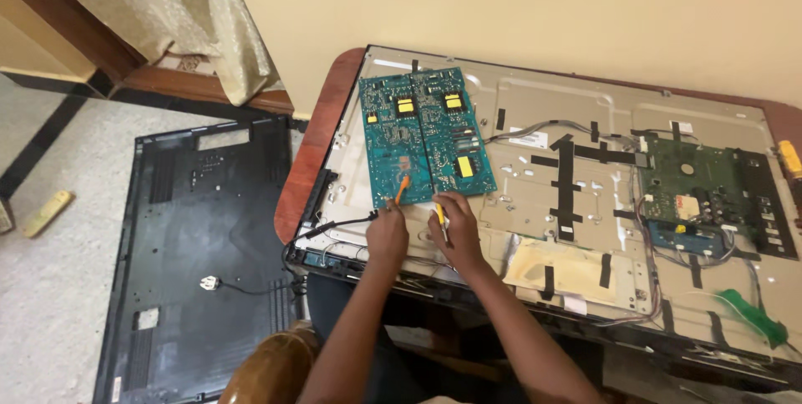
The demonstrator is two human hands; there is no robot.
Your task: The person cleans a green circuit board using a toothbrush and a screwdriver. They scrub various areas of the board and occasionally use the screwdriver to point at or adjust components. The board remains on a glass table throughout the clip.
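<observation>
**Opened flat-screen on the table, both hands at the teal board**

So the TV chassis (pixel 585 228) lies face down on a wooden table (pixel 313 153), back cover off. That black back cover (pixel 200 245) sits flat on the floor to the left, well apart from the work.

Both hands are at the near edge of the teal circuit board (pixel 422 137), which is really two teal panels side by side at the upper left of the metal back plate. The left hand (pixel 387 233) is curled, fingers pinched around an orange-tipped tool (pixel 402 188) whose tip touches the lower edge of the board. The right hand (pixel 455 228) is also closed, pinching a yellow-handled tool (pixel 439 214) just below the board's bottom edge. Can't really tell whether that one's tip is touching the metal plate or hovering, it's too small.

Over on the right there's a green board (pixel 685 195) with wires running to it, black tape strips (pixel 566 174) across the middle, and a green plastic piece (pixel 756 314) near the front right edge.
</observation>
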